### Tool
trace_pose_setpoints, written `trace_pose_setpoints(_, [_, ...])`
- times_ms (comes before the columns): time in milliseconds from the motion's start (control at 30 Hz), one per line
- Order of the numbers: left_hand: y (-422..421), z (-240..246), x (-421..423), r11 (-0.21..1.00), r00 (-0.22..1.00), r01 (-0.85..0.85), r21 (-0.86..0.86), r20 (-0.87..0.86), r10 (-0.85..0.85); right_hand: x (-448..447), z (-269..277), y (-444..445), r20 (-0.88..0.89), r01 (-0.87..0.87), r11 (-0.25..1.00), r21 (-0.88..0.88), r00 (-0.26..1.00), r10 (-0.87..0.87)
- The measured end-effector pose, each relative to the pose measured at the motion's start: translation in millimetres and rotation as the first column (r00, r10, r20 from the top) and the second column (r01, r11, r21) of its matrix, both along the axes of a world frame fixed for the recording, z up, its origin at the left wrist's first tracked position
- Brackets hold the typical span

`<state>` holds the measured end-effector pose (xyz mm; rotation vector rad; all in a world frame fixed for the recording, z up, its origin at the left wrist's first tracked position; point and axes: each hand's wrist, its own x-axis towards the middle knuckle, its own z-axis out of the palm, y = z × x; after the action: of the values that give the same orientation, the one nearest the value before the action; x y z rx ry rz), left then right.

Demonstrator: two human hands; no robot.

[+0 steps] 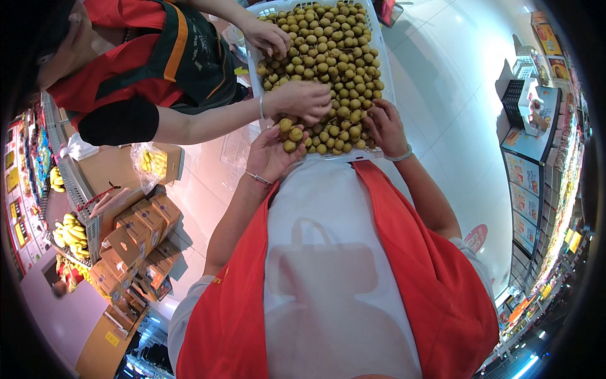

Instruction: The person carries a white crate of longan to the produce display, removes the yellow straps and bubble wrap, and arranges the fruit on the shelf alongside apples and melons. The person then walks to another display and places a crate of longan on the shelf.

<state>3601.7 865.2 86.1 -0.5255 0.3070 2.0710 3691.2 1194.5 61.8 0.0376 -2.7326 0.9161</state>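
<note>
A white plastic crate (391, 78) full of small round brown fruits, which look like longans (326, 52), stands right in front of me. In my left hand (272, 154), at the crate's near left corner, rest a few longans (290, 136), with the fingers curled around them. My right hand (386, 127) reaches over the near right rim, its fingers bent against the fruit. Whether those fingertips grip a longan is hidden. A co-worker's hand (303, 102) crosses just above my left hand, over the fruit. The co-worker's other hand (269, 38) touches longans at the far left side.
A co-worker in a dark green apron (199, 66) leans in from the left. Behind are stacked cardboard boxes (137, 232), bananas (72, 234) on a stand and a bagged bunch (154, 161). Pale floor tiles (440, 94) run along the right, towards a display counter (525, 166).
</note>
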Motion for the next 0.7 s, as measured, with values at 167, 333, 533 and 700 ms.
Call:
trace_pose_setpoints(167, [3.9, -0.9, -0.3, 1.0, 0.999, 0.014, -0.02, 0.047, -0.013, -12.3, -9.2, 15.2, 0.184, 0.181, 0.983, -0.041, 0.968, -0.171])
trace_pose_setpoints(333, [8.5, 2.0, 0.3, 1.0, 0.999, 0.016, -0.013, 0.048, -0.015, -60.0, -11.7, 5.7, 0.177, 0.235, -0.401, -0.885, 0.968, 0.176])
trace_pose_setpoints(533, [4.3, 9.0, -0.7, 0.999, 1.0, 0.012, -0.032, -0.003, -0.012, -90.3, -1.1, -35.9, 0.01, 0.231, -0.801, -0.552, 0.963, 0.271])
trace_pose_setpoints(700, [-4.6, 9.7, 2.1, 1.0, 1.0, -0.002, -0.007, 0.01, 0.002, -95.1, -3.4, -46.4, 0.028, 0.249, -0.816, -0.521, 0.961, 0.275])
